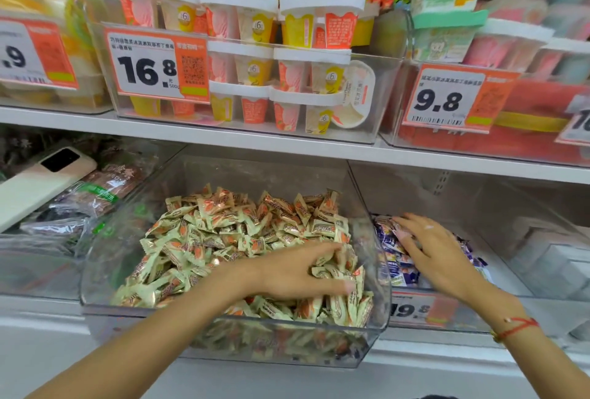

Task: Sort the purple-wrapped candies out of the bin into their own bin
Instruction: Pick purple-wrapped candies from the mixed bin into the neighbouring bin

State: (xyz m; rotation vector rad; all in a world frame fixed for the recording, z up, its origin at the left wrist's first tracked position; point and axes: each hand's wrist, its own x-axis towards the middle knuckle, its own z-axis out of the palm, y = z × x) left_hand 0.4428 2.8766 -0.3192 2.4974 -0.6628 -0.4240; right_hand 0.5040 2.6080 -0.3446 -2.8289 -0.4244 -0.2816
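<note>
Left hand: our left hand lies in the near right corner of the middle candy bin, fingers curled down into the heap and closing round a few wrappers; whether a purple one is among them we cannot tell.
Right hand: our right hand is in the next bin to the right of the middle candy bin, fingers spread and straight, resting flat on the pile there and gripping nothing.
Middle bin contents: cream-and-orange wrapped candies fill it; we see no purple wrapper on top.
Purple-wrapped candies: the purple-wrapped candies sit in the right-hand bin, under and beside the right hand.
Step in hand: we judge the sorting well along, with the left hand digging for strays while the right settles the purple pile.
Next move: we would need to lift or stir the heap to uncover buried purple pieces, then carry any over the clear wall between the bins.
Farther off: above the middle candy bin, a shelf bears pudding cups and a price tag.
</note>
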